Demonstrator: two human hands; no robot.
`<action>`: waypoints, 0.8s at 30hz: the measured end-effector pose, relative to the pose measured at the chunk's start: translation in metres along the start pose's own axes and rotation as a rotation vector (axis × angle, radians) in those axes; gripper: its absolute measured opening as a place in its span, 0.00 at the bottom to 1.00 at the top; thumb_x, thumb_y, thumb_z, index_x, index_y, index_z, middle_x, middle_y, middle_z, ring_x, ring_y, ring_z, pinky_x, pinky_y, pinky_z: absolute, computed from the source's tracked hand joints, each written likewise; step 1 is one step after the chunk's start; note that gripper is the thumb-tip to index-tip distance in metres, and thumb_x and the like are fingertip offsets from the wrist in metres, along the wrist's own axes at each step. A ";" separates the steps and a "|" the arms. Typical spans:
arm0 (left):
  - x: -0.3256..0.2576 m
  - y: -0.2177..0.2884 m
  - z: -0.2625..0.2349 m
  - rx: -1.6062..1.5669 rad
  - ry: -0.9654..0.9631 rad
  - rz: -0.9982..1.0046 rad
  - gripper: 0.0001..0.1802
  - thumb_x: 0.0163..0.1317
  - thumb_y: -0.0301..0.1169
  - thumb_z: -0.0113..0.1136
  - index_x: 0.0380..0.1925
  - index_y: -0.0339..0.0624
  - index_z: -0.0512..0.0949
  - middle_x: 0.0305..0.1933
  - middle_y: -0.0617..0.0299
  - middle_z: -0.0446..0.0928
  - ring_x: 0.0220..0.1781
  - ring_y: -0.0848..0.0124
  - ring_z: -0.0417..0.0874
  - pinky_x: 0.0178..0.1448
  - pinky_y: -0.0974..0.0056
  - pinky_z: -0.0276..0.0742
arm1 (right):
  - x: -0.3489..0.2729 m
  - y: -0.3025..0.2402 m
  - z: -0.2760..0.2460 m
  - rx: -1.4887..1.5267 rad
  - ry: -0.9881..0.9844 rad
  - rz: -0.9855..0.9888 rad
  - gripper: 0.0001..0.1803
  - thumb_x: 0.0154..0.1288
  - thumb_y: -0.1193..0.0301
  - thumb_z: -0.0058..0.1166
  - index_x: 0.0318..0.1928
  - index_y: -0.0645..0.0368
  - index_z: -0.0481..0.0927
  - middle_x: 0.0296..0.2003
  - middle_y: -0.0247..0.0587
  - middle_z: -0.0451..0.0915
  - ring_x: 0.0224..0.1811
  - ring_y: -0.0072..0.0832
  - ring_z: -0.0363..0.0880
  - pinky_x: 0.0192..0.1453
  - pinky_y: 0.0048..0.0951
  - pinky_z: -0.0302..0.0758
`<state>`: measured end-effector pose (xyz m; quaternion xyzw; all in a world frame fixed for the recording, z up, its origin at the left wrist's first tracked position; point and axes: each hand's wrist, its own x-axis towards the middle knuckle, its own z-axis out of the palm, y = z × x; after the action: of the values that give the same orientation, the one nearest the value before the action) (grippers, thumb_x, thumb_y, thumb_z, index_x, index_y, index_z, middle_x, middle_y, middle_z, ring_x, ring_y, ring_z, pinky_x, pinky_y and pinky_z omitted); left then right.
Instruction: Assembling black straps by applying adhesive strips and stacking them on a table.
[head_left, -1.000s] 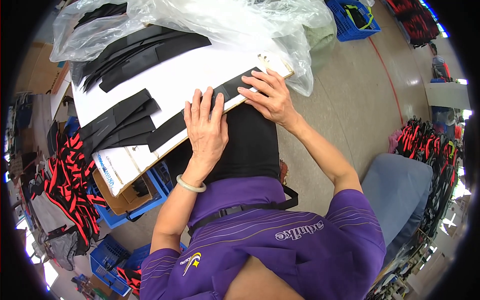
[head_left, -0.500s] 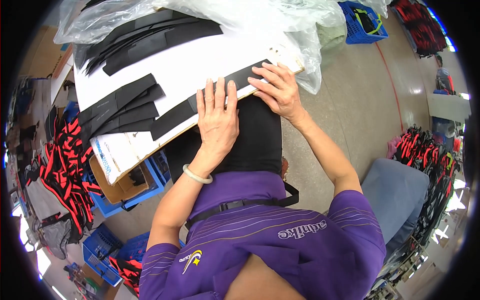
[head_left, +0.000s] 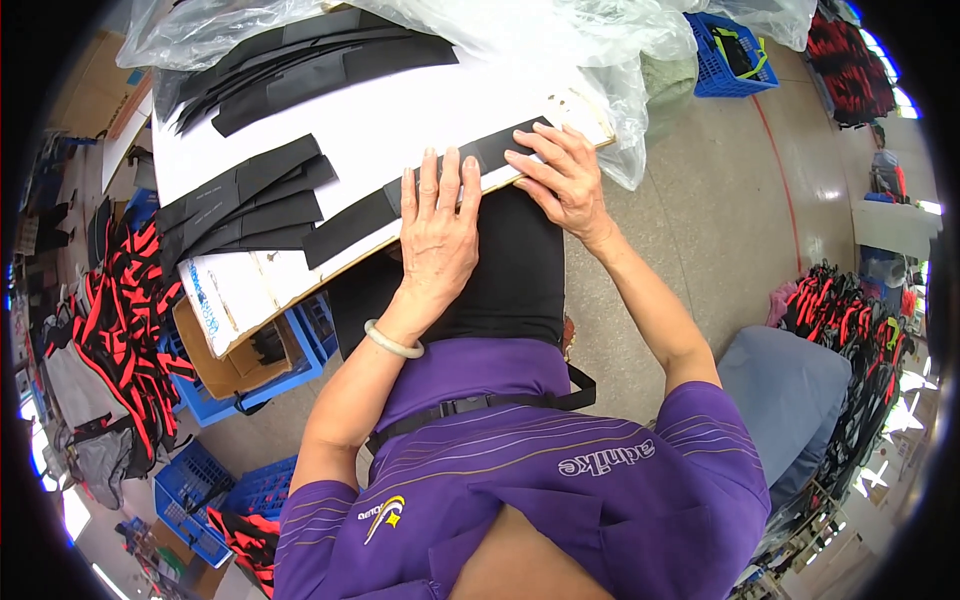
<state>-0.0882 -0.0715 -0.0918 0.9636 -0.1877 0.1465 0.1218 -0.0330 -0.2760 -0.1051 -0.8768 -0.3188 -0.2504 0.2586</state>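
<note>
By a strip pile [head_left: 250, 185] and crinkly plastic [head_left: 628, 115], left hand [head_left: 440, 230] and right hand [head_left: 562, 180], fingers spread, rest on one black strip [head_left: 355, 222], hiding bits.

Looks steeply down from the head, worn as the left of two side-by-side fisheyes, facing forward across the white tabletop [head_left: 500, 92]. Sits nearest to the purple shirt [head_left: 480, 450], filling the lower middle with it, and farther from the left hand [head_left: 440, 235] and right hand [head_left: 570, 190] at the tabletop's near edge. Slants that edge upward from left to right, taking in both near corners and floor [head_left: 680, 230] beyond the right one.
</note>
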 end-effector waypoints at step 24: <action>-0.002 -0.001 -0.001 0.048 -0.005 0.011 0.37 0.53 0.29 0.61 0.65 0.38 0.62 0.69 0.47 0.60 0.73 0.49 0.57 0.74 0.43 0.49 | 0.086 0.014 -0.028 0.014 -0.493 0.222 0.19 0.45 0.64 0.68 0.38 0.56 0.78 0.34 0.37 0.79 0.44 0.36 0.76 0.49 0.37 0.72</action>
<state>-0.0897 -0.0699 -0.0921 0.9656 -0.1895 0.1492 0.0972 0.0267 -0.2649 -0.0364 -0.9390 -0.2759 0.0028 0.2053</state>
